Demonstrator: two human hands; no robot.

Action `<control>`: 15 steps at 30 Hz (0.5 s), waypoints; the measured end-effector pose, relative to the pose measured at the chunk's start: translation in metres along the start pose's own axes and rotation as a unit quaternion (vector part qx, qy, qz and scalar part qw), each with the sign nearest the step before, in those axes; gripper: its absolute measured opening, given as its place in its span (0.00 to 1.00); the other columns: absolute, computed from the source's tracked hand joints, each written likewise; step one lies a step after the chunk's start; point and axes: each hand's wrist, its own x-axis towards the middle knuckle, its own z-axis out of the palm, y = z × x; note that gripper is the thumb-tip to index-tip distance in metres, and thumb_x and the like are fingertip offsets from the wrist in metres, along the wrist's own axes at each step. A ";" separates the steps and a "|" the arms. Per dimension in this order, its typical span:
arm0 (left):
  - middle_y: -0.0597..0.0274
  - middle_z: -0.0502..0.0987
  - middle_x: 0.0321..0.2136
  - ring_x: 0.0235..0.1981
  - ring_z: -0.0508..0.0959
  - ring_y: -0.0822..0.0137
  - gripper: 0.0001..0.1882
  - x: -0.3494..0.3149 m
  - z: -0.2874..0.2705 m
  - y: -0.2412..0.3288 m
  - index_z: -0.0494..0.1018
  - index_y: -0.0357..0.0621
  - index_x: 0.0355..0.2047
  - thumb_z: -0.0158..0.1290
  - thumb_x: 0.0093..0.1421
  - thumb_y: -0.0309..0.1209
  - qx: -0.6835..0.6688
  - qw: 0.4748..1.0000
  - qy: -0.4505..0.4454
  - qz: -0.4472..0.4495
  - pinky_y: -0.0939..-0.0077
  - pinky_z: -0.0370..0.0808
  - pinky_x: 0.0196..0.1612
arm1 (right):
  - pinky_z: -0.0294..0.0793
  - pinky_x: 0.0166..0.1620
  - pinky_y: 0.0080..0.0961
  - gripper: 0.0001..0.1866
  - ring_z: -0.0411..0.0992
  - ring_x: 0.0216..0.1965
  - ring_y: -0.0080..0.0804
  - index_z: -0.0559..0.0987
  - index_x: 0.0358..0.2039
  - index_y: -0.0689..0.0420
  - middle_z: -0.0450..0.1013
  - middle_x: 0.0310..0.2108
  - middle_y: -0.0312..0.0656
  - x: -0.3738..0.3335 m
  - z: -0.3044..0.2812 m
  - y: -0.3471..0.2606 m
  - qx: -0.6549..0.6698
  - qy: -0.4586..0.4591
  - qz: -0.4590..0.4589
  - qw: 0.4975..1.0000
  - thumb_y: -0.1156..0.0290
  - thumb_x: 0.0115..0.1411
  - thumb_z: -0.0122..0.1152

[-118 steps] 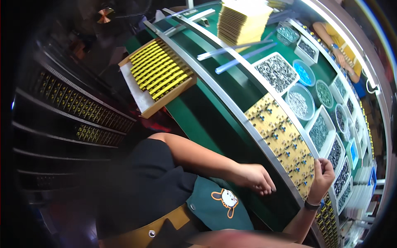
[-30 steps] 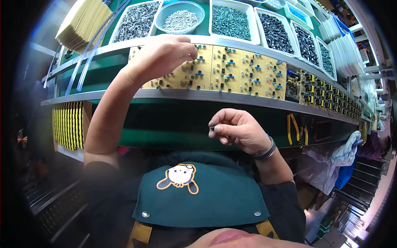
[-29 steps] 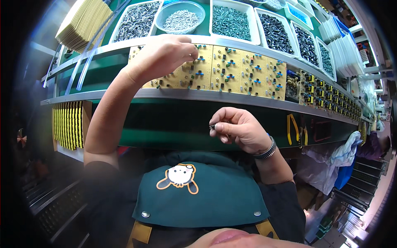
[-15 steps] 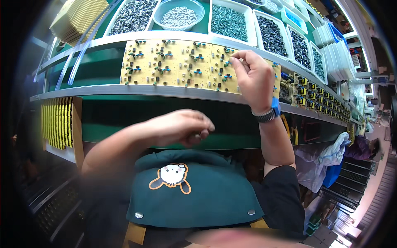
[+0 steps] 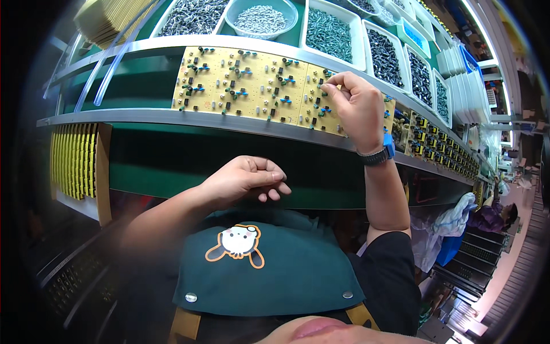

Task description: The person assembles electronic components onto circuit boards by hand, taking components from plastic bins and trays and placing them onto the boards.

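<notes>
My right hand (image 5: 360,112), a watch (image 5: 378,155) on its wrist, hangs over the right part of a row of tan circuit boards (image 5: 215,106). Its thumb and forefinger are pinched together beside small green and dark components; whatever they hold is too small to name. Closer to my body, my left hand (image 5: 252,179) hovers over the dark green surface in front of the rail. Those fingers are curled with the thumb against the forefinger, and I cannot make out anything between them. Black, blue and green parts stand up from the boards.
Behind the boards stand a white tray of green components (image 5: 329,37), a round tub of pale parts (image 5: 260,22) and trays of dark parts (image 5: 384,54). A metal rail (image 5: 240,121) runs along the front. A rack of yellow strips (image 5: 74,160) stands left; a person (image 5: 495,215) is far right.
My left hand has drawn back slightly left and its fingers show more clearly. My right hand stays pinched at nearly the same spot on the boards. The whole view has shifted a little.
</notes>
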 end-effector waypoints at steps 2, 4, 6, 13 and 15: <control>0.52 0.86 0.37 0.29 0.79 0.76 0.11 -0.001 -0.001 -0.002 0.78 0.34 0.46 0.57 0.71 0.30 -0.003 1.000 0.002 0.004 0.87 0.74 0.31 | 0.56 0.24 0.18 0.02 0.57 0.19 0.17 0.84 0.31 0.63 0.68 0.18 0.28 0.001 -0.001 -0.001 0.002 -0.002 -0.004 1.000 0.78 0.60 0.68; 0.54 0.86 0.36 0.30 0.79 0.77 0.11 -0.001 -0.002 -0.005 0.79 0.35 0.46 0.59 0.70 0.31 -0.006 1.000 0.005 0.010 0.87 0.74 0.31 | 0.56 0.24 0.18 0.02 0.57 0.19 0.16 0.84 0.31 0.63 0.68 0.18 0.28 0.001 -0.001 -0.001 0.006 -0.003 -0.011 1.000 0.78 0.60 0.68; 0.54 0.86 0.36 0.30 0.79 0.77 0.11 -0.001 -0.003 -0.007 0.80 0.36 0.45 0.60 0.70 0.32 -0.006 1.000 0.007 0.013 0.88 0.74 0.32 | 0.56 0.24 0.18 0.02 0.57 0.19 0.16 0.84 0.31 0.63 0.68 0.18 0.28 0.002 -0.002 -0.002 0.010 -0.003 -0.014 1.000 0.78 0.60 0.68; 0.58 0.86 0.36 0.31 0.80 0.78 0.08 -0.005 0.000 -0.006 0.82 0.37 0.42 0.62 0.67 0.30 -0.002 0.998 0.052 0.036 0.89 0.75 0.34 | 0.56 0.24 0.17 0.02 0.57 0.20 0.16 0.84 0.30 0.64 0.69 0.18 0.29 0.005 -0.002 0.000 0.002 -0.010 -0.024 1.000 0.79 0.60 0.68; 0.59 0.85 0.36 0.32 0.80 0.78 0.08 -0.008 0.003 -0.003 0.83 0.37 0.41 0.63 0.67 0.30 -0.006 0.997 0.070 0.042 0.89 0.75 0.35 | 0.56 0.24 0.17 0.02 0.57 0.20 0.16 0.84 0.30 0.64 0.69 0.19 0.29 0.005 -0.002 0.001 0.019 -0.022 -0.021 0.999 0.79 0.60 0.68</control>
